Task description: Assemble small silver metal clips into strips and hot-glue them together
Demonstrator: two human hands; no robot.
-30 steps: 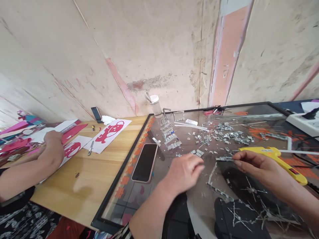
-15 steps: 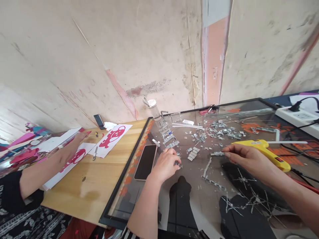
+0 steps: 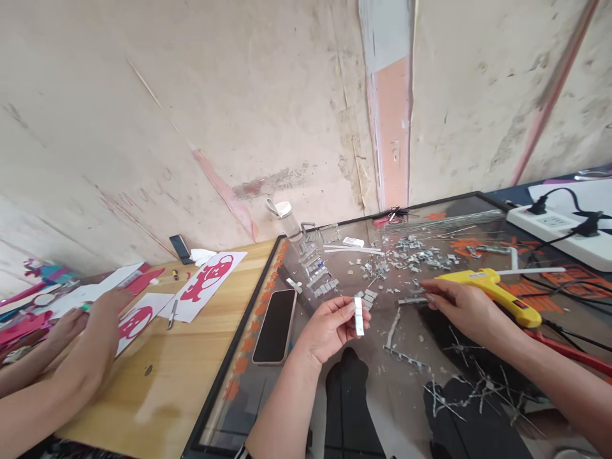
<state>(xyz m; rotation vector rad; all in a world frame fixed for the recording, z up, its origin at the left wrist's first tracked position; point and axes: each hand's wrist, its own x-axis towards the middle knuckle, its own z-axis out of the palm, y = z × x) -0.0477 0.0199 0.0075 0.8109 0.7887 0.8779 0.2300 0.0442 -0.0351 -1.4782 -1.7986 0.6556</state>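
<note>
Between the thumb and fingers of my left hand (image 3: pixel 337 322) is a short silver segmented strip (image 3: pixel 359 317), raised upright above the glass tabletop. My right hand (image 3: pixel 452 303) has its fingertips pinched at the end of another thin silver strip (image 3: pixel 412 301), which lies low over the glass. Beyond it a yellow hot glue gun (image 3: pixel 500 293) rests with a white glue stick in its back. Small silver pieces (image 3: pixel 369 298) sit in a row just behind my left hand. Nearer me lie a bent silver strip (image 3: pixel 406 358) and several spiky wire shapes (image 3: pixel 482 379).
A black phone (image 3: pixel 275 326) lies left of my left arm. Silver scraps (image 3: pixel 415 255) are scattered behind, with a clear bottle (image 3: pixel 289 223) at the frame's edge. A white power strip (image 3: pixel 559 233) with cables stands right. A co-worker's arms (image 3: pixel 90 347) reach over papers on the wooden table (image 3: pixel 191 357).
My left hand has risen from the glass and turned, now showing the silver strip. My right hand stays by the other strip. The co-worker's arm has drawn back, and a second hand shows.
</note>
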